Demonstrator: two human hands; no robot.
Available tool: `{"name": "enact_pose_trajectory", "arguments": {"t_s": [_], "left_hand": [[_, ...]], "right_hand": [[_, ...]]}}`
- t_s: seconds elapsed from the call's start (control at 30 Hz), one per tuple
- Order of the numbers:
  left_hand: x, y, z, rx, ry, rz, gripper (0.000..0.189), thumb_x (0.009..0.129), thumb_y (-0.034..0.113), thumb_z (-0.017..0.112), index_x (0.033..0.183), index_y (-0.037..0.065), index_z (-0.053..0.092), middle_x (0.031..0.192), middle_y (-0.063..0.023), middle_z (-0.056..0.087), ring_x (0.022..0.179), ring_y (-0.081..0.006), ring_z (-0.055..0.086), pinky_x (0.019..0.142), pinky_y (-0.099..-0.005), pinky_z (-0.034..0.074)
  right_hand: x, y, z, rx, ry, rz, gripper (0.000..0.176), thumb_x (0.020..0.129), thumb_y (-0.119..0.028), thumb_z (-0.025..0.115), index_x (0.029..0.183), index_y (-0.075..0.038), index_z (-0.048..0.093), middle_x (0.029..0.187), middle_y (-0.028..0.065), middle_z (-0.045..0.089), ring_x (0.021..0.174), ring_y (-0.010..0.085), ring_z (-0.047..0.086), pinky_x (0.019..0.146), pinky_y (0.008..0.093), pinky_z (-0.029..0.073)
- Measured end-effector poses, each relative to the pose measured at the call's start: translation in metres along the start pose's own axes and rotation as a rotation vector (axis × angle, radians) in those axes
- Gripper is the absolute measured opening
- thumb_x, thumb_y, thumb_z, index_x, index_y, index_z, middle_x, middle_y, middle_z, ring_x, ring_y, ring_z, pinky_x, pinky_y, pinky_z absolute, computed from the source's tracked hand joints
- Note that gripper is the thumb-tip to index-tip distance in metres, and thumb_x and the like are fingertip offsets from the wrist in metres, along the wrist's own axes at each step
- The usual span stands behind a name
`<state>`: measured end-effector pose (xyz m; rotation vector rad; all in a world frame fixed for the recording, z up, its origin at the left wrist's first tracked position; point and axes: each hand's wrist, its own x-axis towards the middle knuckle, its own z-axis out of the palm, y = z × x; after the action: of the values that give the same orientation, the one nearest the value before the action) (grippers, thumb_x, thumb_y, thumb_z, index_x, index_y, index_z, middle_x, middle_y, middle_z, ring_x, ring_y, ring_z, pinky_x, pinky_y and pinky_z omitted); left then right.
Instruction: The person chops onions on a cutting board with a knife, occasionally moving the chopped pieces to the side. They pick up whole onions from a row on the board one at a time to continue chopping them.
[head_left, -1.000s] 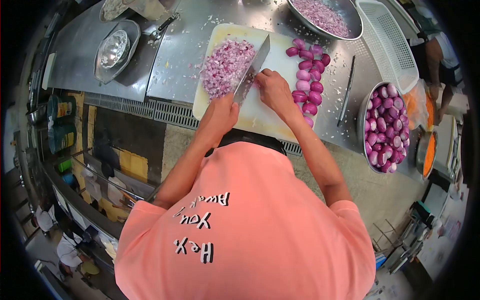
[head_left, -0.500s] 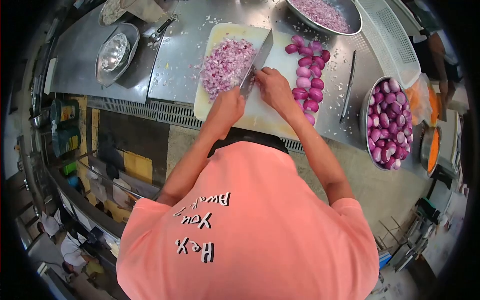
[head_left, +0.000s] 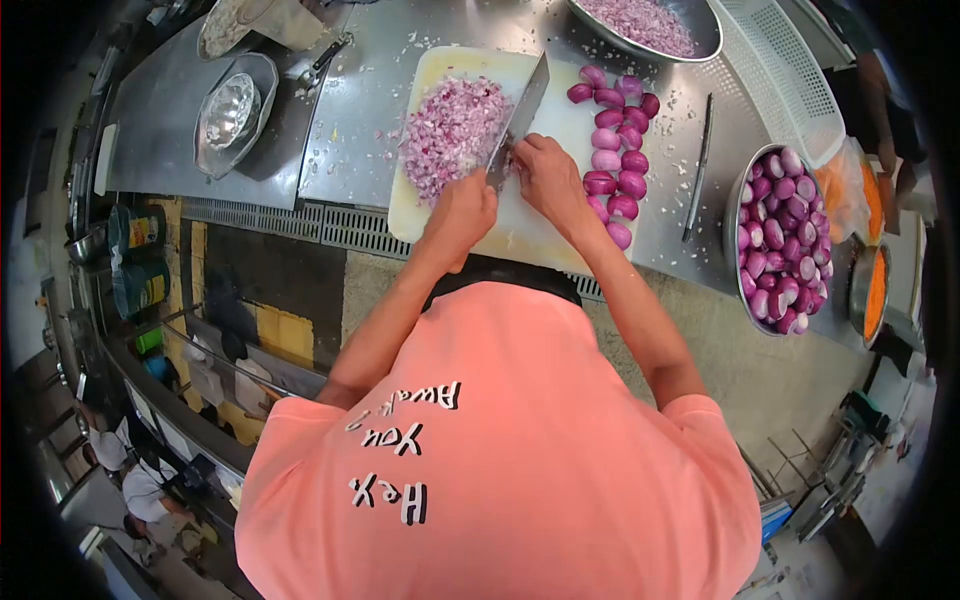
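My left hand (head_left: 463,215) is closed around the handle end of a broad-bladed knife (head_left: 527,98), whose blade points away from me over a white cutting board (head_left: 530,222). Curled against the blade's right side are the fingers of my right hand (head_left: 548,178); whatever they pinch is hidden. Left of the knife lies a heap of chopped red onion (head_left: 452,135). Peeled red onion pieces (head_left: 606,160) line the board's right side in rows.
A metal bowl of peeled onions (head_left: 735,225) stands at right. Another bowl (head_left: 660,52) holds chopped onion at the back, beside a white perforated basket (head_left: 790,85). A thin dark rod (head_left: 700,165) lies on the steel counter (head_left: 345,130). Nested metal bowls (head_left: 235,115) sit left.
My left hand and the knife handle have shifted slightly right. The right hand stays beside the blade. The whole view has tilted a little.
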<state>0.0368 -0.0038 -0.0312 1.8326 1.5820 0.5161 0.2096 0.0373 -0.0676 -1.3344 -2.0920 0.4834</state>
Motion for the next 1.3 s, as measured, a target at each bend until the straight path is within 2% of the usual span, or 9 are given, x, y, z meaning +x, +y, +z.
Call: {"name": "enact_pose_trajectory", "arguments": {"t_s": [0.03,0.1,0.17,0.2,0.5,0.57,0.67,0.97,1.3], "left_hand": [[0.007,0.013,-0.012,-0.076,-0.082,-0.11,0.019,0.089,0.009,0.05,0.086,-0.009,0.055,0.074,-0.0338,0.06,0.076,-0.0499,0.062,0.065,-0.0541,0.048],[-0.005,0.02,-0.021,-0.096,-0.088,-0.121,0.019,0.089,0.009,0.05,0.086,-0.01,0.055,0.074,-0.0343,0.06,0.077,-0.0497,0.062,0.066,-0.0541,0.049],[-0.011,0.002,-0.003,-0.043,-0.011,-0.016,0.018,0.093,0.012,0.05,0.092,-0.005,0.053,0.059,-0.0186,0.056,0.049,-0.0286,0.061,0.049,-0.0417,0.047],[-0.007,0.003,0.002,-0.047,-0.021,-0.025,0.018,0.093,0.012,0.05,0.092,-0.005,0.053,0.059,-0.0186,0.056,0.049,-0.0286,0.061,0.049,-0.0417,0.047],[-0.005,0.005,0.009,0.025,0.083,0.106,0.019,0.092,0.012,0.052,0.093,-0.007,0.052,0.061,-0.0245,0.055,0.055,-0.0385,0.061,0.055,-0.0467,0.045],[0.013,0.023,-0.002,-0.081,-0.081,-0.139,0.018,0.092,0.01,0.051,0.093,-0.008,0.052,0.065,-0.0279,0.056,0.064,-0.0459,0.06,0.059,-0.0498,0.044],[-0.001,0.018,-0.018,0.041,0.023,0.055,0.018,0.092,0.01,0.05,0.094,-0.008,0.053,0.067,-0.03,0.056,0.068,-0.0498,0.057,0.059,-0.0517,0.042],[-0.01,0.02,-0.022,0.051,-0.018,-0.091,0.016,0.091,0.008,0.05,0.094,-0.007,0.054,0.07,-0.0314,0.056,0.069,-0.049,0.059,0.06,-0.0524,0.043],[-0.008,0.02,-0.014,0.11,-0.025,-0.005,0.018,0.087,0.004,0.051,0.096,-0.01,0.057,0.069,-0.0325,0.06,0.07,-0.0494,0.062,0.061,-0.0543,0.048]], "right_hand": [[0.003,0.002,-0.002,0.001,0.007,0.002,0.012,0.076,0.003,0.058,0.088,-0.002,0.059,0.086,0.0146,0.057,0.086,0.0362,0.057,0.072,0.0456,0.049],[0.001,0.005,0.002,0.02,0.031,0.007,0.011,0.077,0.003,0.057,0.087,-0.002,0.059,0.086,0.0148,0.057,0.086,0.0364,0.057,0.072,0.0458,0.049],[0.002,0.006,0.003,0.042,0.048,0.023,0.011,0.077,0.003,0.057,0.086,-0.001,0.059,0.086,0.015,0.057,0.086,0.0366,0.057,0.072,0.0461,0.048],[0.002,0.005,0.0,0.037,0.039,0.02,0.01,0.077,0.003,0.057,0.086,-0.001,0.059,0.086,0.0151,0.057,0.086,0.0368,0.057,0.073,0.0462,0.048],[-0.005,0.006,0.002,0.065,0.092,0.025,0.012,0.075,0.005,0.058,0.087,0.0,0.06,0.086,0.0155,0.058,0.086,0.0369,0.058,0.074,0.0459,0.048],[-0.005,0.005,-0.001,0.055,0.09,0.012,0.012,0.075,0.004,0.059,0.087,0.0,0.061,0.086,0.0153,0.059,0.086,0.0365,0.058,0.074,0.0455,0.049],[-0.008,0.007,-0.003,0.129,0.089,0.06,0.014,0.075,0.004,0.06,0.088,-0.001,0.063,0.088,0.0151,0.06,0.087,0.036,0.059,0.074,0.0444,0.05],[-0.003,0.0,0.007,0.197,0.157,0.123,0.014,0.076,0.005,0.059,0.089,0.0,0.064,0.09,0.0178,0.062,0.08,0.0403,0.061,0.071,0.0452,0.051],[0.0,0.005,0.01,0.216,0.146,0.097,0.012,0.076,0.007,0.057,0.086,0.004,0.063,0.085,0.0214,0.059,0.079,0.0431,0.06,0.071,0.0474,0.049]]}}
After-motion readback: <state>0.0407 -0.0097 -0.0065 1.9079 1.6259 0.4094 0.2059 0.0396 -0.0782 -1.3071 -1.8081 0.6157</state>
